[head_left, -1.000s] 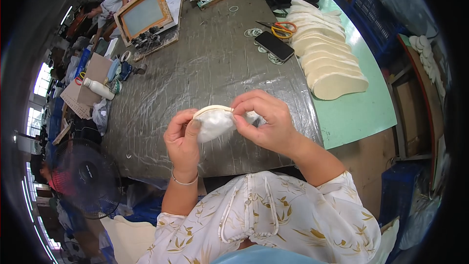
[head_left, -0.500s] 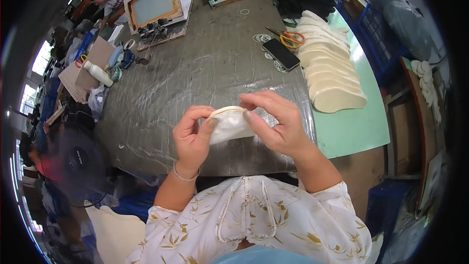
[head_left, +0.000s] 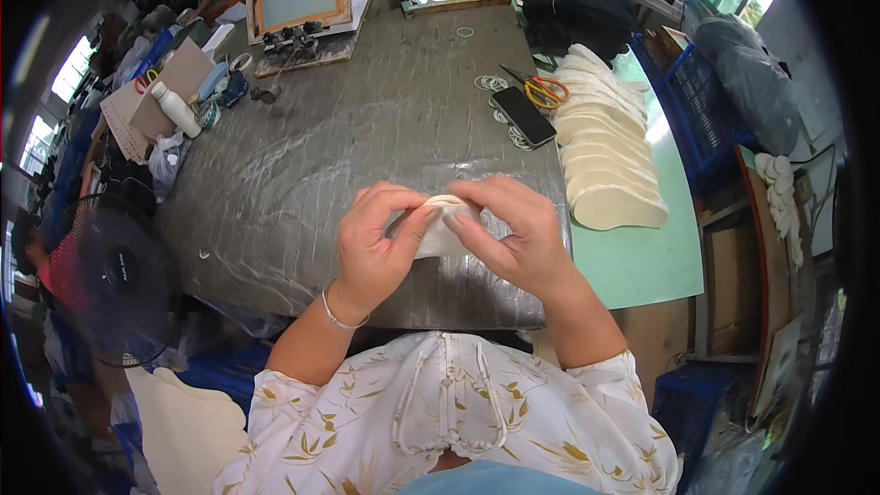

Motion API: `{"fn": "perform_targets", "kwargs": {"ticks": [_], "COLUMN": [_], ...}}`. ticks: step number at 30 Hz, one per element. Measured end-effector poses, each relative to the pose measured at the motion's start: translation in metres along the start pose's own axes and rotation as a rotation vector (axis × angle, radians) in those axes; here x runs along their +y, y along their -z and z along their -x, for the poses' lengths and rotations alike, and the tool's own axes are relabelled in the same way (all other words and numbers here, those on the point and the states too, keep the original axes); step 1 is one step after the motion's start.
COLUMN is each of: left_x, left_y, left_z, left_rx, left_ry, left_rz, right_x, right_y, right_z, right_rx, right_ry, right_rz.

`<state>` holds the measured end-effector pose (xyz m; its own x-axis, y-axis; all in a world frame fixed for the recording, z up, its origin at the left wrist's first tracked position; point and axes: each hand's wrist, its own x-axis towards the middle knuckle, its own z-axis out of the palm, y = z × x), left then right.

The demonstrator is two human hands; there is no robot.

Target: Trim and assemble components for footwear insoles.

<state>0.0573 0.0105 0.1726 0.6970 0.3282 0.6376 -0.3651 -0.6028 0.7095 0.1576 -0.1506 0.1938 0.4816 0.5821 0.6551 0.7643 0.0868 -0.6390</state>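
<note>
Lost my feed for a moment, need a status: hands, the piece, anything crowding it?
Left hand and right hand both pinch the white insole piece. Held above grey worktable. Nothing crowding; stacked insoles and phone lie apart.

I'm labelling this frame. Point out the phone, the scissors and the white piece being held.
phone point(head_left: 524, 116), head view, middle of its dark screen.
scissors point(head_left: 547, 92), head view, orange handles.
white piece point(head_left: 440, 240), head view, part between the hands.

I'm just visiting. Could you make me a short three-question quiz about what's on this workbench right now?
1. True or false: both hands grip the same pale insole.
2. Which lies beside the black phone? A) orange-handled scissors B) a hammer C) a mug
3. What is stacked on the green surface at the right?

Key: 1 true; 2 A; 3 a row of pale insoles.
</note>
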Motion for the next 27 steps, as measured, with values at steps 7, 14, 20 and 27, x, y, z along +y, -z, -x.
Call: {"fn": "perform_targets", "kwargs": {"ticks": [7, 14, 20, 27], "left_x": [-0.01, -0.037, -0.043, -0.026], "left_y": [0.002, 0.028, 0.021, 0.007], "left_z": [0.008, 0.03, 0.045, 0.041], "left_rx": [-0.075, -0.412, -0.408, -0.261], "left_ry": [0.191, 0.294, 0.318, 0.227], "left_rz": [0.381, 0.273, 0.265, 0.248], "right_x": [0.007, 0.023, 0.043, 0.05], "right_y": [-0.003, 0.005, 0.001, -0.013], "right_z": [0.002, 0.022, 0.039, 0.064], "right_rx": [0.065, 0.113, 0.227, 0.29], "right_ry": [-0.074, -0.195, -0.246, -0.381], "right_rz": [-0.15, -0.371, -0.516, -0.561]}}
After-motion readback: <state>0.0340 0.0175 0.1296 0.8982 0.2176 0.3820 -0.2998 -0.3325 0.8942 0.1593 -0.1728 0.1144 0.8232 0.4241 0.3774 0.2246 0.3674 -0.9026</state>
